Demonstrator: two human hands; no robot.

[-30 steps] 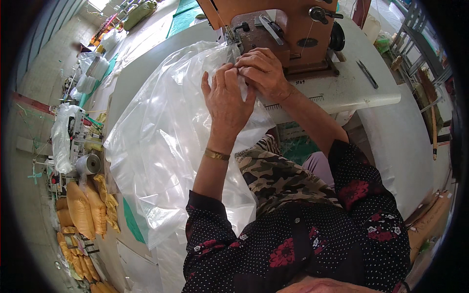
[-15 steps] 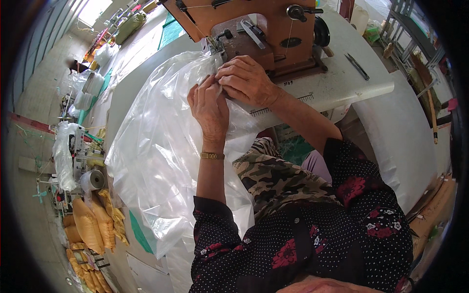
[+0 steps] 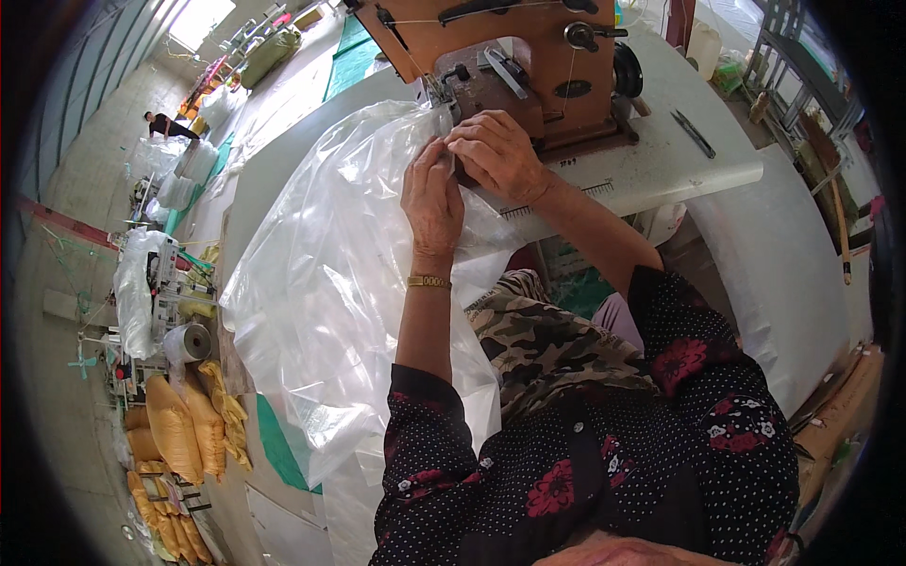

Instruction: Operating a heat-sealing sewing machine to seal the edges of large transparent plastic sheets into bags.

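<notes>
A large sheet of clear plastic film (image 3: 321, 255) spreads over the table on my left and hangs down toward my lap. Its far edge lies under the needle end of a brown sewing machine (image 3: 528, 57). My left hand (image 3: 434, 198) is closed on the film's edge, fingers bent and tips meeting the other hand's. Beside it, my right hand (image 3: 500, 156) pinches the same edge just in front of the machine's foot. The fingertips partly hide the bit of film between them. White thread runs along the machine's body.
Small black thread snips (image 3: 694, 133) lie on the white table (image 3: 698, 170) right of the machine. Yellow stuffed bags (image 3: 173, 429) and a roll of film (image 3: 189, 342) stand at the left. Far off at the upper left, a person (image 3: 170, 125) is among plastic piles.
The whole view has shifted slightly, so the machine and table sit further right. Both hands keep hold of the film's edge near the machine. The distant person now shows more fully.
</notes>
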